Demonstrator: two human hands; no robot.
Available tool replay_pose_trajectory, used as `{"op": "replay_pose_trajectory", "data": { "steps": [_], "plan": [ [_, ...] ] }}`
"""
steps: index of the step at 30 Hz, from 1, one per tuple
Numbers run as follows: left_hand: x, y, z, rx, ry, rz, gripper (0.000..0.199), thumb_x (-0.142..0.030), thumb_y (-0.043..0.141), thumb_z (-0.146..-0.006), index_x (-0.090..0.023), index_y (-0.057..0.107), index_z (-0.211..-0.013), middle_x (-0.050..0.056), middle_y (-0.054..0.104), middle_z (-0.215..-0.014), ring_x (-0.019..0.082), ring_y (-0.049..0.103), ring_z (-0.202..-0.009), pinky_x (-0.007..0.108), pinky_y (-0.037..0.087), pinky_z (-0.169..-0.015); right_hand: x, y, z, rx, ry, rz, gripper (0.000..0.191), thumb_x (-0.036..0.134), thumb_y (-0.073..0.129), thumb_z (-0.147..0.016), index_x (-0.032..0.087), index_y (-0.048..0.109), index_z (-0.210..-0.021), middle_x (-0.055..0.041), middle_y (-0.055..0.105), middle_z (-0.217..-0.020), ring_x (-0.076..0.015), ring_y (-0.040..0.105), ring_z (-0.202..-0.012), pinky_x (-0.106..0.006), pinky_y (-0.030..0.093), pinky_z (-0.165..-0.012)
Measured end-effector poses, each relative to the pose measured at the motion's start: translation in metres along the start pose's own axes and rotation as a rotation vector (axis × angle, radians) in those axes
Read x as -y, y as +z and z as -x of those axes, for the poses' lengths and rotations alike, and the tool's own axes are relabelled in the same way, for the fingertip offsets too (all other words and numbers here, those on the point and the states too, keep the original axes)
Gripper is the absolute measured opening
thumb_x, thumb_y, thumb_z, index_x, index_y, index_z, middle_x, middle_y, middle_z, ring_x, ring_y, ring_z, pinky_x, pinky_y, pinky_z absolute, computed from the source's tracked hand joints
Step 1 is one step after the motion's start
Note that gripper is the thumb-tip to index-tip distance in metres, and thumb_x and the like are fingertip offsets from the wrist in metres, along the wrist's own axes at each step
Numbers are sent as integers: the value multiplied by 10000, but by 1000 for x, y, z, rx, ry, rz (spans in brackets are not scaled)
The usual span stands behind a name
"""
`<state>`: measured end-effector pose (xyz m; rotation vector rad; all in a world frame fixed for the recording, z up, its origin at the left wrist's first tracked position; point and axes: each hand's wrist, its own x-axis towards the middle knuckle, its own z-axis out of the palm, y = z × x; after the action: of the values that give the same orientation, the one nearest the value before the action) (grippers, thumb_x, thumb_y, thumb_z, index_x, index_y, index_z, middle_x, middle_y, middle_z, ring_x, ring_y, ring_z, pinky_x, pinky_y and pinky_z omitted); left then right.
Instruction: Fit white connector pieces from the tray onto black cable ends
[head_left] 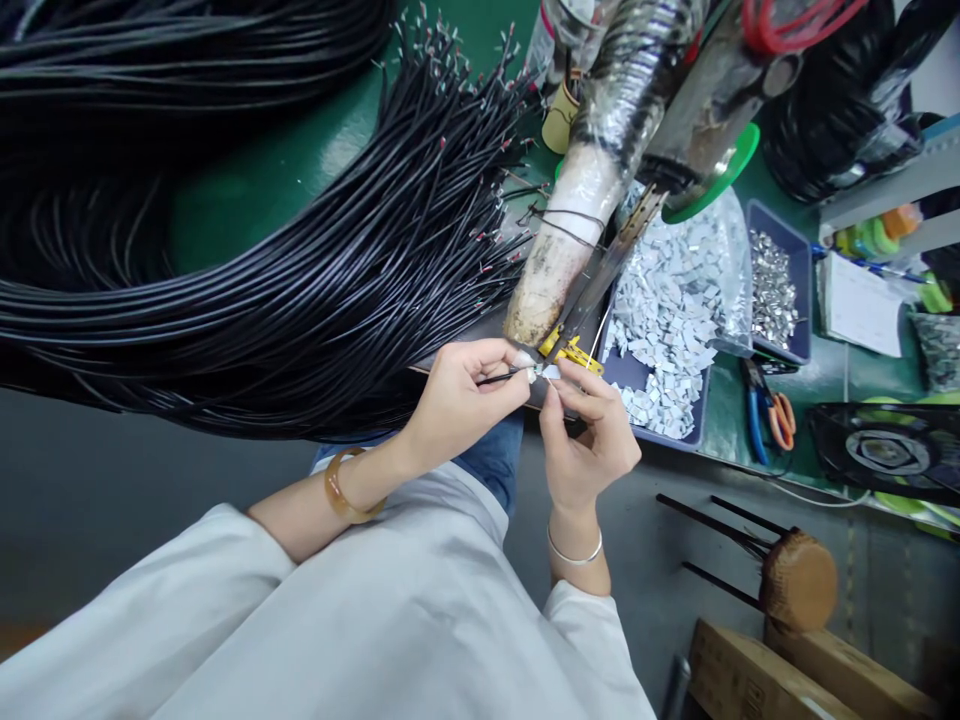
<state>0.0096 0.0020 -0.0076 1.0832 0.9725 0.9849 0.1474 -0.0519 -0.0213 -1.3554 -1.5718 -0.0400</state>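
My left hand (469, 400) pinches a thin black cable (501, 377) near its stripped end, where small coloured wire ends show. Close by on the right, my right hand (589, 435) has thumb and forefinger together at a small white flat piece (551, 372). The piece and the wire ends nearly meet; whether they touch is too small to tell. Just beyond the fingertips sit a yellow clip (574, 352) and a dark metal bar (600, 275) slanting down. A white-wrapped hose end (551, 255) hangs directly above my left fingertips.
A thick bundle of black cables (300, 280) covers the left of the green bench. Right of my hands is a tray of small white pieces (667, 340), then a bin of metal parts (772, 290). Pliers (769, 410) and a black fan (889, 450) lie farther right. A stool (799, 580) stands below.
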Motion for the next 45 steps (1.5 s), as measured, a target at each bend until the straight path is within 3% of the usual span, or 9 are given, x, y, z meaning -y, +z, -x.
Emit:
{"op": "replay_pose_trajectory", "data": {
  "steps": [9, 20, 27, 35, 45],
  "plan": [
    [-8, 1, 1, 24, 1, -11, 95, -207, 700, -749, -148, 657, -689, -50, 426, -537, 55, 326, -491, 196, 240, -454, 6, -1, -7, -13, -15, 49, 160, 107, 729, -840, 229, 668, -923, -38, 778, -1085, -176, 773, -931, -334, 675, -792],
    [-10, 1, -4, 39, -41, 24, 61, -158, 678, -700, -130, 642, -660, -75, 392, -506, 44, 310, -488, 180, 268, -476, 2, 0, -1, -8, -7, -64, 194, 68, 686, -844, 213, 624, -957, -59, 775, -1094, -185, 766, -1011, -329, 679, -816],
    [-8, -1, -2, 63, -63, 79, 82, -204, 706, -736, -131, 695, -700, -17, 578, -602, 87, 500, -575, 205, 433, -569, 2, -3, -6, 18, -13, 10, 176, 64, 704, -835, 201, 658, -935, -62, 791, -1057, -166, 770, -968, -283, 653, -820],
    [-13, -1, -5, 38, -48, 91, 110, -215, 701, -742, -116, 748, -730, 0, 646, -611, 92, 550, -583, 196, 465, -573, 8, -4, -12, 34, -2, 39, 155, 99, 718, -841, 215, 673, -933, -51, 788, -1093, -183, 774, -984, -312, 670, -814],
    [-9, -5, -4, 124, -52, 64, 65, -157, 680, -719, -123, 734, -730, -3, 659, -655, 76, 537, -583, 184, 458, -579, 9, -5, -4, 12, -35, 35, 209, 56, 709, -828, 211, 639, -949, -50, 798, -1064, -156, 782, -904, -280, 662, -818]
  ]
}}
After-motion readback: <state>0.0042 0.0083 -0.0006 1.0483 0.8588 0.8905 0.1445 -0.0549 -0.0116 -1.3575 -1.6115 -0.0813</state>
